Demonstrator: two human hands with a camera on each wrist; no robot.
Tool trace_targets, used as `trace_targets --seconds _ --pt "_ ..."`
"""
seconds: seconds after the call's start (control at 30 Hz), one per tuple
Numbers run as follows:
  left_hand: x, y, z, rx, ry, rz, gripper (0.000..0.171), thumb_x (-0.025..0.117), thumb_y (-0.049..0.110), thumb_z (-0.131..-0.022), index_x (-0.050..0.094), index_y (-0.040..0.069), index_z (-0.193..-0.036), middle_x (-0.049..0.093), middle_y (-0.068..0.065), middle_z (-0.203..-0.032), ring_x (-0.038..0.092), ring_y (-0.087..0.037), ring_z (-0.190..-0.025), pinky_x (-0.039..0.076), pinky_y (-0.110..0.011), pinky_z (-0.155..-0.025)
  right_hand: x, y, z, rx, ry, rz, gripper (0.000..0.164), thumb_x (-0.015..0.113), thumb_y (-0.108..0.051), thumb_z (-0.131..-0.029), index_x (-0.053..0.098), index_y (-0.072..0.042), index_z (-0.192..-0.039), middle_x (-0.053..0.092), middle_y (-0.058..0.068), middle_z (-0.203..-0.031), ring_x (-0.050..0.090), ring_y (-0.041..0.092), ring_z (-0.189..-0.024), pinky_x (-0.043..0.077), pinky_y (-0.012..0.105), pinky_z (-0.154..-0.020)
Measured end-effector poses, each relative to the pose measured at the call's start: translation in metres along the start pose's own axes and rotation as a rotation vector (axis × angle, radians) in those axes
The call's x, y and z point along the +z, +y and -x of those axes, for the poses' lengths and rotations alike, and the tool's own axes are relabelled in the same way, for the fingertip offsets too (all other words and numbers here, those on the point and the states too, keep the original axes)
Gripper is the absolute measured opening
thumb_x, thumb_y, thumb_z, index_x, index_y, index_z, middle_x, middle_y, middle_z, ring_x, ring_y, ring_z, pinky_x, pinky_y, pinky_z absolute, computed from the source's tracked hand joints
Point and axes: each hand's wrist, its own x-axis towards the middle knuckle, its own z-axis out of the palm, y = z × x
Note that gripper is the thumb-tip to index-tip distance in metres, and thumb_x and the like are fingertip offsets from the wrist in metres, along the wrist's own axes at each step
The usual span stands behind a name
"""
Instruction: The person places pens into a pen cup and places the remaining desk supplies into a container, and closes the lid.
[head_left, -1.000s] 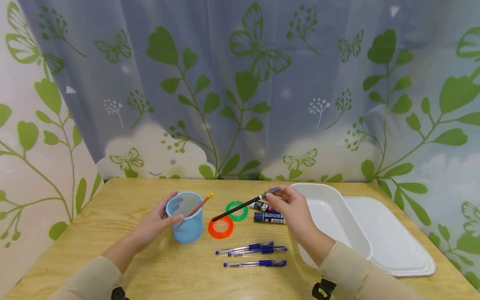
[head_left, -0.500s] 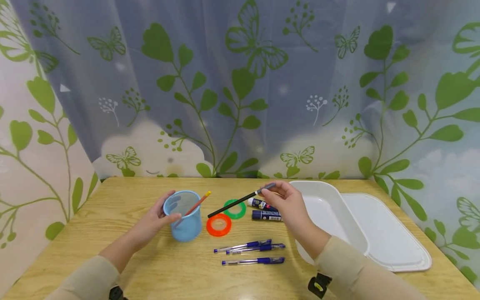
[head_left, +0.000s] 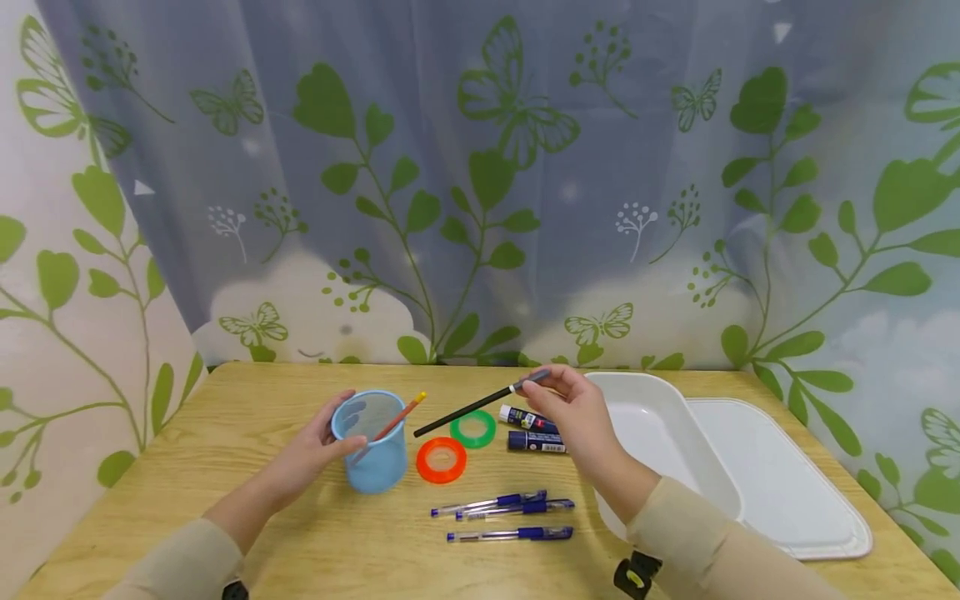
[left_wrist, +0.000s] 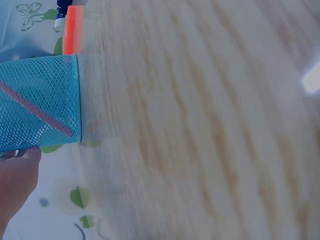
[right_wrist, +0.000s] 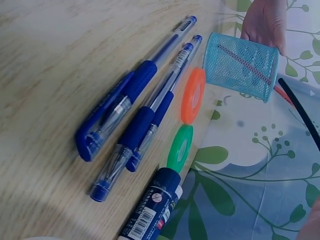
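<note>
My left hand (head_left: pixel 315 442) grips the light-blue mesh pen cup (head_left: pixel 377 471) on the left of the table, thumb at its rim. A red pencil (head_left: pixel 397 419) with a yellow end leans inside the cup; its lower part shows through the mesh in the left wrist view. My right hand (head_left: pixel 583 417) pinches a black pencil (head_left: pixel 468 409) by its grey end, above the tape rolls. The free tip of this pencil points left and stands a little to the right of the cup, apart from it in the head view.
An orange tape roll (head_left: pixel 441 460) and a green tape roll (head_left: pixel 474 429) lie between the hands. Two dark-blue glue sticks (head_left: pixel 536 442) are beside the right hand. Blue pens (head_left: pixel 510 533) lie in front. A white tray (head_left: pixel 652 433) and white lid (head_left: pixel 780 475) are at right.
The black pencil, held in my right hand, has shifted slightly left and up, its tip nearer the cup. My left hand and the cup stay nearly still. The head view has wobbled a little.
</note>
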Motion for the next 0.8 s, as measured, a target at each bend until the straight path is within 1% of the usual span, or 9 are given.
trace_targets --seconds 0.2,0.4,0.63,0.8 --pt "-0.001 0.0 0.0 -0.011 0.002 -0.01 0.079 0.06 0.022 -0.092 0.008 0.016 -0.15 0.019 -0.024 -0.148 0.016 -0.04 -0.137 0.02 -0.054 -0.106 0.002 0.0 -0.002 -0.003 -0.004 -0.011 0.021 0.061 -0.009 -0.091 0.056 0.002 -0.109 0.062 0.013 -0.107 0.063 0.018 -0.097 0.049 0.031 -0.086" --pt "0.0 0.001 0.0 -0.014 0.0 -0.002 0.079 0.06 0.021 -0.092 0.007 0.015 -0.15 0.018 -0.024 -0.148 0.015 -0.039 -0.137 0.019 -0.054 -0.106 0.005 -0.001 -0.003 -0.007 -0.003 -0.013 0.021 0.061 -0.007 -0.091 0.056 0.001 -0.109 0.061 0.015 -0.109 0.062 0.017 -0.095 0.049 0.033 -0.087" --pt "0.001 0.001 0.0 -0.021 0.009 -0.017 0.078 0.06 0.022 -0.092 0.008 0.016 -0.15 0.018 -0.023 -0.149 0.014 -0.038 -0.137 0.02 -0.054 -0.106 0.007 -0.003 -0.005 -0.023 -0.007 -0.022 0.02 0.061 -0.007 -0.09 0.055 0.001 -0.107 0.063 0.011 -0.108 0.063 0.017 -0.095 0.049 0.032 -0.086" --pt "0.002 0.0 -0.001 -0.018 0.014 -0.002 0.08 0.062 0.022 -0.091 0.009 0.015 -0.15 0.019 -0.023 -0.148 0.015 -0.038 -0.137 0.02 -0.053 -0.106 0.01 -0.004 -0.006 -0.032 -0.005 -0.034 0.019 0.061 -0.006 -0.09 0.055 0.001 -0.107 0.063 0.011 -0.107 0.064 0.017 -0.094 0.048 0.036 -0.088"
